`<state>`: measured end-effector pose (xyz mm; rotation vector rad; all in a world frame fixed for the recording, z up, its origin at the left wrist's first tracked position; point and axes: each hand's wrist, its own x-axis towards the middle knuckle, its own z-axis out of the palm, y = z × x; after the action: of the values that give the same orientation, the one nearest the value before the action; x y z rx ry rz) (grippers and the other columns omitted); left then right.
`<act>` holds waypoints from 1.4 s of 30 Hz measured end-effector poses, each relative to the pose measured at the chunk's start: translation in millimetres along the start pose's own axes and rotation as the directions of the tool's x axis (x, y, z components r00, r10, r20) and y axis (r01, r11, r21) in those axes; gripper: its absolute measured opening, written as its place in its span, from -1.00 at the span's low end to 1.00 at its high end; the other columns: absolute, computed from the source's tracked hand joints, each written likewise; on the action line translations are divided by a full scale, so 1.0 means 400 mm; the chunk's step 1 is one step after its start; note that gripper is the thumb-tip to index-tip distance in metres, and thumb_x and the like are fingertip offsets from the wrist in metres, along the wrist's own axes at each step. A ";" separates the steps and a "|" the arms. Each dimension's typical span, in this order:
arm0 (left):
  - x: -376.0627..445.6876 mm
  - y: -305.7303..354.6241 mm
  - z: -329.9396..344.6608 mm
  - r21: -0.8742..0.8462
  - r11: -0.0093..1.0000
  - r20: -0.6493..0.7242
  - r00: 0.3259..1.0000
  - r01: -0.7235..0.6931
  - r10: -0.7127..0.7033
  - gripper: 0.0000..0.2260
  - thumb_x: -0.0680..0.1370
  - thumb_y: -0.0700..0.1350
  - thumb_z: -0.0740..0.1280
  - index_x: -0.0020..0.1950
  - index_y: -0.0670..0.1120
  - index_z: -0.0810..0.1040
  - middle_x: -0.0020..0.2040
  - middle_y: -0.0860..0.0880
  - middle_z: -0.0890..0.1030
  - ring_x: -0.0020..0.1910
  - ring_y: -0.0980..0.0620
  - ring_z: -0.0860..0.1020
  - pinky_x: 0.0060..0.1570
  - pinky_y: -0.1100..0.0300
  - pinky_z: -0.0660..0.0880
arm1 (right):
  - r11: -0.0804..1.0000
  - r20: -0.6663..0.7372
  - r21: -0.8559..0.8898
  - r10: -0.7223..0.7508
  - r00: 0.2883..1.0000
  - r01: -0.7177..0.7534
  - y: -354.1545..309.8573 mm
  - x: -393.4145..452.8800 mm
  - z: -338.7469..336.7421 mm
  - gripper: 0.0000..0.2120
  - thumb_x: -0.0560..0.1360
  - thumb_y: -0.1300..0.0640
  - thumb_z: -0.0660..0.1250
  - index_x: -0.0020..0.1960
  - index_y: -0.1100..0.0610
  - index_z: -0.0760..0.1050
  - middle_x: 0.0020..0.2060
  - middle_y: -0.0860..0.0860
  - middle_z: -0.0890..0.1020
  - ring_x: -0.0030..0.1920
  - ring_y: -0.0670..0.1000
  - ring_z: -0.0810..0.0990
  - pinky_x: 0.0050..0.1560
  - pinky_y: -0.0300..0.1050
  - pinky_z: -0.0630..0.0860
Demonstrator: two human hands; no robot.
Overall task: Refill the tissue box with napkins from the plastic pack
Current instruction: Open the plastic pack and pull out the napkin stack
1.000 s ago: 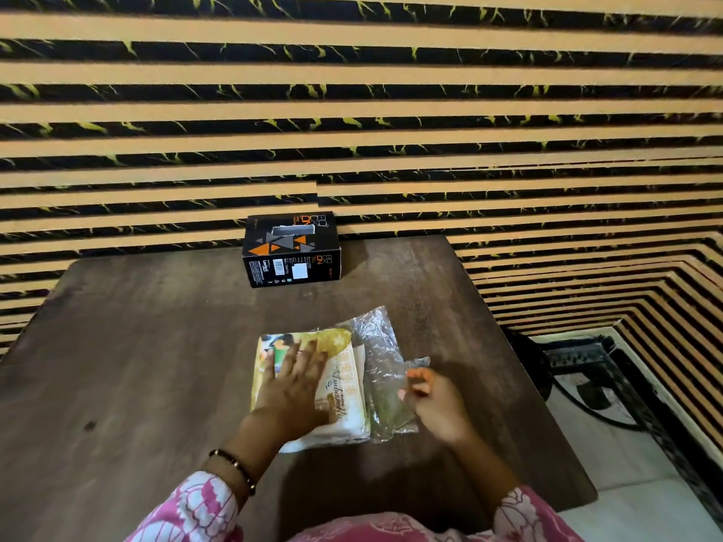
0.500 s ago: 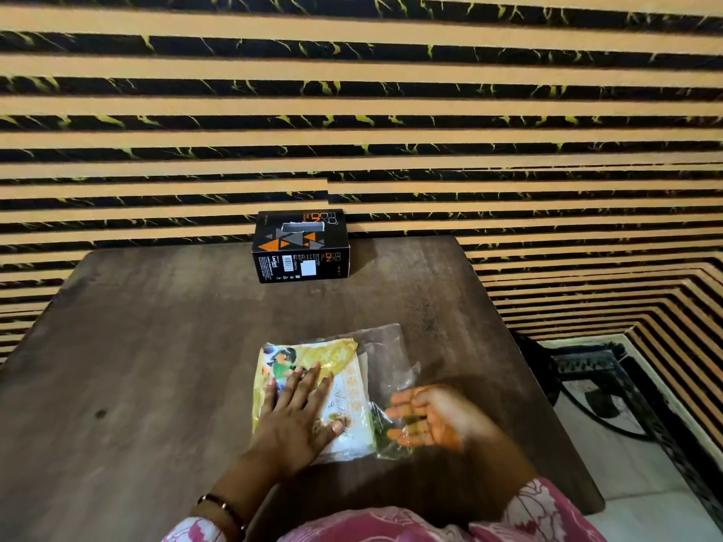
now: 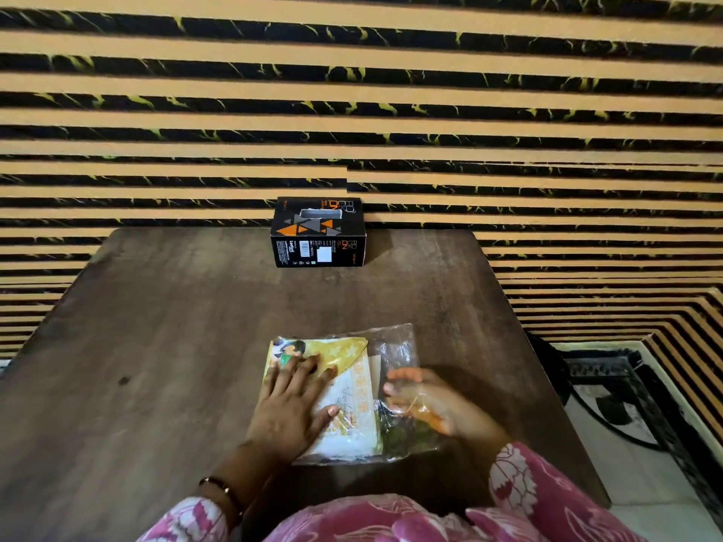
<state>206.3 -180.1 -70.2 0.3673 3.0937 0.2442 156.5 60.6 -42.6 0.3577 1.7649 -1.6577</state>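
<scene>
A black tissue box (image 3: 317, 232) with orange triangles stands at the far edge of the dark wooden table (image 3: 156, 346), against the wall. The plastic pack (image 3: 346, 352), yellow and white with napkins inside, lies near the front edge. My left hand (image 3: 291, 404) presses flat on its left half, fingers spread. My right hand (image 3: 426, 400) sits at the pack's clear open end (image 3: 395, 346), fingers stretched toward the napkins, with clear film lying over them. The hand is blurred.
A wall of orange and black stripes rises right behind the table. Past the table's right edge, on the pale floor, stand a black metal frame (image 3: 610, 369) and a dark cable (image 3: 618, 436).
My right hand has turned and slid left into the clear end of the pack. My left hand stays pressed on the pack. The view has shifted slightly.
</scene>
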 end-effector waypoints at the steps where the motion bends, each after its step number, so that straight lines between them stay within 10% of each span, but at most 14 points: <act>1: -0.003 0.000 0.005 0.005 1.000 -0.001 1.000 0.004 -0.004 -0.46 0.54 0.31 -0.09 0.44 0.12 0.27 0.40 -0.02 0.42 0.43 -0.08 0.22 0.39 -0.04 -0.09 | 1.000 0.009 0.014 0.014 1.000 -0.014 -0.002 0.003 0.006 -0.55 0.35 0.26 0.46 0.20 0.21 0.45 -0.02 0.12 0.62 -0.08 0.07 0.63 0.05 -0.08 0.57; 8: -0.015 0.000 0.013 0.003 0.999 -0.008 0.999 0.034 -0.034 -0.43 0.55 0.30 -0.12 0.48 0.08 0.21 0.46 -0.02 0.34 0.46 -0.02 0.10 0.42 -0.06 -0.14 | 0.984 -0.002 -0.118 0.135 0.991 -0.134 -0.049 0.022 0.070 -0.72 0.42 0.21 0.40 0.11 0.22 0.46 0.09 0.11 0.57 0.20 0.16 0.51 0.11 -0.05 0.46; 13: -0.016 -0.005 0.025 0.011 0.999 -0.003 0.999 0.049 -0.049 -0.42 0.56 0.28 -0.11 0.49 0.04 0.18 0.47 -0.03 0.32 0.48 -0.03 0.08 0.41 -0.11 -0.11 | 0.979 0.059 -0.172 0.123 0.991 -0.112 -0.059 0.043 0.109 -0.30 0.14 -0.13 0.54 0.20 0.13 0.51 0.25 0.10 0.55 0.27 0.12 0.49 0.40 0.10 0.30; 18: -0.023 -0.009 0.026 -0.040 0.997 -0.037 0.997 0.070 -0.071 -0.41 0.56 0.29 -0.13 0.51 0.04 0.09 0.49 -0.02 0.28 0.47 0.00 0.10 0.42 -0.05 -0.13 | 0.999 0.147 -0.020 0.039 0.988 -0.037 -0.047 0.034 0.147 -0.75 0.44 0.18 0.37 0.12 0.14 0.52 0.13 0.11 0.61 0.11 0.11 0.60 0.12 0.00 0.53; 22: -0.021 -0.009 0.028 -0.055 0.997 -0.047 0.997 0.061 -0.063 -0.41 0.55 0.29 -0.12 0.51 0.05 0.09 0.49 0.01 0.26 0.47 -0.01 0.15 0.42 -0.02 -0.15 | 0.996 0.096 -0.057 -0.059 0.994 0.065 -0.038 0.038 0.162 -0.61 0.51 0.29 0.27 0.32 0.30 0.33 0.25 0.11 0.49 0.29 0.19 0.47 0.16 -0.10 0.52; 35: -0.027 0.000 0.010 -0.107 0.994 -0.054 0.999 -0.002 -0.003 -0.35 0.53 0.35 -0.10 0.51 0.02 0.09 0.51 0.00 0.15 0.49 -0.02 0.06 0.41 -0.11 -0.13 | 0.984 0.071 0.179 -0.023 0.997 0.010 0.024 -0.005 0.018 -0.61 0.39 0.14 0.44 0.20 0.18 0.52 0.00 0.14 0.68 -0.02 0.08 0.68 0.09 0.06 0.57; 38: 0.019 0.055 0.001 -0.135 0.988 -0.054 0.996 -0.075 0.068 -0.34 0.52 0.35 -0.16 0.52 0.02 0.03 0.52 0.00 0.11 0.52 -0.04 0.03 0.41 -0.07 -0.15 | 0.967 -0.020 0.232 -0.102 0.995 0.104 0.017 -0.007 0.076 -0.62 0.40 0.36 0.39 0.14 0.10 0.41 -0.10 0.12 0.64 -0.14 0.10 0.65 -0.17 0.03 0.61; 42: 0.021 0.062 0.026 -0.129 0.990 -0.024 0.998 -0.062 0.060 -0.35 0.52 0.36 -0.15 0.51 0.06 0.06 0.53 0.04 0.14 0.51 -0.09 0.08 0.38 -0.02 -0.26 | 0.971 -0.096 0.188 -0.129 0.987 0.146 -0.003 -0.009 0.074 -0.49 0.36 0.44 0.37 0.26 0.17 0.39 0.05 0.22 0.64 -0.02 0.22 0.65 0.02 0.20 0.58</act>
<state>204.3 -152.8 -76.7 0.4584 3.0681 0.4503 166.8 32.9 -38.0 0.4059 1.7250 -1.9476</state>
